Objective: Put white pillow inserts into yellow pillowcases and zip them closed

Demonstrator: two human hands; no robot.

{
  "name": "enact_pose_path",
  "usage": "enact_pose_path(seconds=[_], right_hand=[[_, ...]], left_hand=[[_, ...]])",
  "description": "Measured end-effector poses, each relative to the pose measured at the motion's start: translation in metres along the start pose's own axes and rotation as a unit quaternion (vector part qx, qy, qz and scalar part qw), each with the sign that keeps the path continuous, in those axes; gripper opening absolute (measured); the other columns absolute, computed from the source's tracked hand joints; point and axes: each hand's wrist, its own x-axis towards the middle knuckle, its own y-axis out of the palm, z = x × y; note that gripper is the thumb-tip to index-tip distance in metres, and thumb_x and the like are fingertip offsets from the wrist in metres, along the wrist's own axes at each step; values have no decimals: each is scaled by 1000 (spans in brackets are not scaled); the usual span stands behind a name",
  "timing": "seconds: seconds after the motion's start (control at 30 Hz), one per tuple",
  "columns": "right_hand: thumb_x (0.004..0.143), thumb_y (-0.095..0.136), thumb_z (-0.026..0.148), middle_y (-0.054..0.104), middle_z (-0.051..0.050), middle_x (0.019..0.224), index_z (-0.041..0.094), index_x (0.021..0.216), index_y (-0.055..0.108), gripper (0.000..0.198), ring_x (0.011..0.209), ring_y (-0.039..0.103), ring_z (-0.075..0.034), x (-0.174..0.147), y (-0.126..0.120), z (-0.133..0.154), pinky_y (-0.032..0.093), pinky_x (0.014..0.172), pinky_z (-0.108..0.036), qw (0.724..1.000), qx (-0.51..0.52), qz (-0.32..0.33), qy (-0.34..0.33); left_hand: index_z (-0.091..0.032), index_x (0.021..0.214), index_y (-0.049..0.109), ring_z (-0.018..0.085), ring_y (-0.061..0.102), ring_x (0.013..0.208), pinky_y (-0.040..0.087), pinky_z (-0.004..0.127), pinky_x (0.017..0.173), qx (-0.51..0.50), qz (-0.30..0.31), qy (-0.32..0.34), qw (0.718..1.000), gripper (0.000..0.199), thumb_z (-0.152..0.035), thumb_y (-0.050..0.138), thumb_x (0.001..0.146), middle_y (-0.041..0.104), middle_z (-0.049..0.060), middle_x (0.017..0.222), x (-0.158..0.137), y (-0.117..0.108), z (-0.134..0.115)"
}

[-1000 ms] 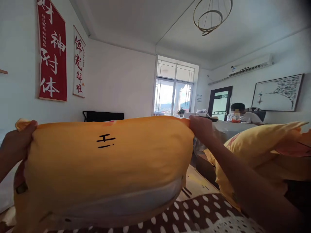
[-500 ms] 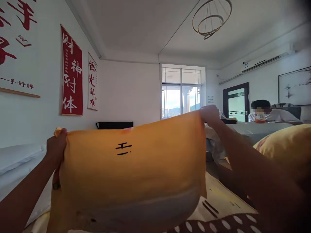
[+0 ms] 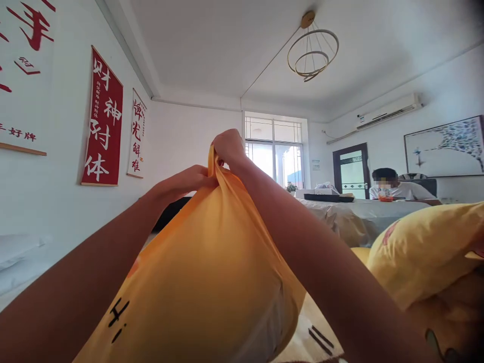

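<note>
Both hands, left (image 3: 198,177) and right (image 3: 229,146), held wide apart in the earlier frame, had been brought together just above centre. One gathered corner of the cover (image 3: 204,262) was clamped in both, its body hung towards six and seven o'clock. It was judged largely filled, a pale bulge (image 3: 266,320) being seen near half past five; the bunched corner was yet to be straightened. A pillow (image 3: 423,252) was seen between three and four o'clock.
</note>
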Motion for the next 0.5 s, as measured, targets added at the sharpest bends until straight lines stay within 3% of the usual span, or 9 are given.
enact_pose_path(seconds=[0.07,0.13,0.2,0.3,0.43,0.5], right_hand=[[80,43,9,50,-1,56,14,69,54,16,55,58,-14,-11,-2,10,47,50,-25,999,0,5,39],[80,44,9,57,-3,63,13,72,57,15,61,60,-14,-22,-18,10,49,55,-25,998,20,61,25],[80,51,13,65,-4,78,14,89,61,13,72,62,-14,-32,-44,2,51,65,-25,983,57,176,-15],[76,64,24,67,-6,104,20,120,53,46,88,63,-15,-51,-83,-23,51,77,-27,941,30,338,-2],[65,72,24,66,-6,111,20,122,54,59,94,63,-18,-80,-98,-71,51,77,-27,850,-95,514,73],[60,72,19,67,-3,107,18,111,61,53,93,63,-18,-95,-86,-93,49,75,-24,837,-131,527,68]], left_hand=[[-16,83,67,26,63,87,50,37,74,25,-38,-10,999,21,-28,57,69,69,9,92,3,8,-14],[-15,71,63,25,62,80,48,35,65,82,-131,-30,988,13,-20,53,65,67,7,81,1,11,-15],[-14,70,61,26,60,78,46,34,62,127,-215,-69,966,15,-16,49,62,65,8,79,-2,8,-8],[-13,76,60,27,60,80,45,34,63,169,-324,-127,922,19,-17,46,64,65,12,87,-10,-9,5],[-11,85,59,30,59,90,43,36,73,239,-357,-120,895,21,-21,46,73,64,14,92,-26,-34,19],[-9,90,59,31,58,94,43,39,77,234,-360,-114,896,24,-24,45,76,64,15,94,-35,-40,25]])
